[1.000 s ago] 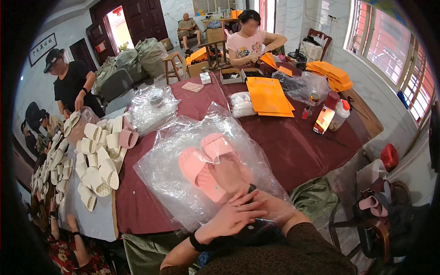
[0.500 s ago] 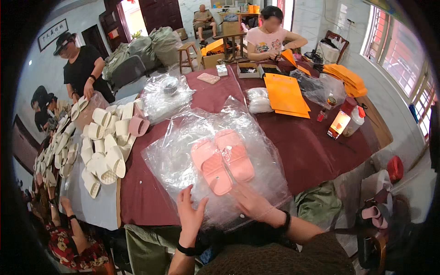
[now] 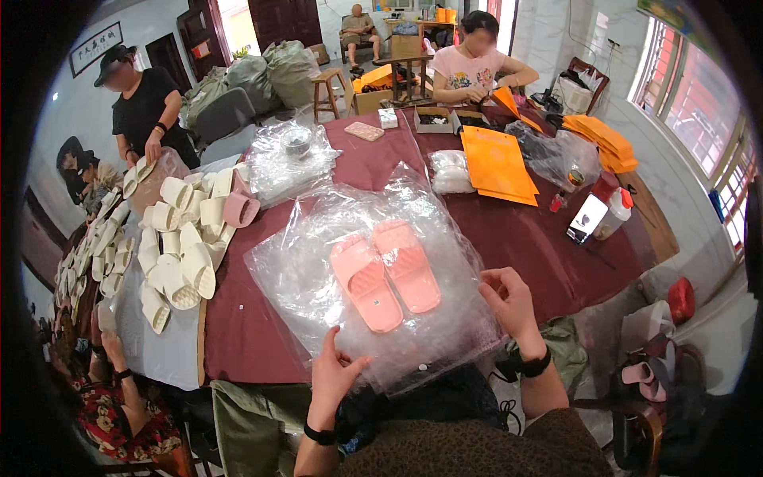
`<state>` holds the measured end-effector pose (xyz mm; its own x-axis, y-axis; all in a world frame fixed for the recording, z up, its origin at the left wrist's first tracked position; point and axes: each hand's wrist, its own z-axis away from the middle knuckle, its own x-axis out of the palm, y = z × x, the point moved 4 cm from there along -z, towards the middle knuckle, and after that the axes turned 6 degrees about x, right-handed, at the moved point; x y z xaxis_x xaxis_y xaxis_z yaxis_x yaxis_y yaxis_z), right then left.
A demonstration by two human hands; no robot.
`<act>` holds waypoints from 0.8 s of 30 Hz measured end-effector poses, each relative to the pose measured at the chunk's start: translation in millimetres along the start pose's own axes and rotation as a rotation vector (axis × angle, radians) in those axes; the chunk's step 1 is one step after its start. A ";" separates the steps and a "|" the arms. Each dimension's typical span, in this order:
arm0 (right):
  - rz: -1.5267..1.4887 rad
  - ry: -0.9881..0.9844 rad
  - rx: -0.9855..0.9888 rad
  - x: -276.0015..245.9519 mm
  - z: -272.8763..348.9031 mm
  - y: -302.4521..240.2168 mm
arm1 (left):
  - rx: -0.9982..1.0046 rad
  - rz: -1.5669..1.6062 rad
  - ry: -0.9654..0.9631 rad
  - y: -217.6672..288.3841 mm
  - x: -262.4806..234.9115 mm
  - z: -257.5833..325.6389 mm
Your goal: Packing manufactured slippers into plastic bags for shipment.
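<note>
Fingers (image 3: 327,343) of the left hand (image 3: 332,378) are spread wide from the thumb, in front of the pink slippers (image 3: 369,306) and a bit to their left. The right hand (image 3: 518,312) is to the right of the pink slippers, its fingers a little bent and its thumb apart from them. Both hands look empty, but I cannot tell if their tips touch the big clear plastic (image 3: 290,274).

The pink slippers lie side by side on the worktop (image 3: 238,342), toes pointing away from the person. Clear plastic spreads all around them; I cannot tell if they are inside it or on top.

To the left of the pink slippers is a heap of cream slippers (image 3: 187,250). Behind them and to the right are flat orange bags (image 3: 499,167). Farther right of them, a phone (image 3: 586,218) is just beside a bottle (image 3: 615,213) with a red lid. Well behind the pink slippers sits a person in a pink top (image 3: 474,70).
</note>
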<state>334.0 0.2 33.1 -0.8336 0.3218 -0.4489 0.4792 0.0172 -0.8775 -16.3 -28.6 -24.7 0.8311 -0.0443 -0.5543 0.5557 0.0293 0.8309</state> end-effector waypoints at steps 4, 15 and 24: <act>0.174 0.134 -0.007 11.6 -9.6 42.9 | 0.016 0.189 -0.068 -2.3 11.3 13.2; 0.207 -0.080 0.139 10.5 -17.0 67.7 | 0.106 -0.367 0.142 -6.0 10.5 9.7; 0.140 -0.227 0.209 8.0 -13.9 52.9 | -0.060 0.067 0.024 -27.2 18.8 0.6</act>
<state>356.5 16.8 -14.6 -0.8150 0.0883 -0.5728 0.5461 -0.2139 -0.8100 -15.8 -30.8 -57.6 0.8664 -0.0167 -0.4991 0.4984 0.0916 0.8621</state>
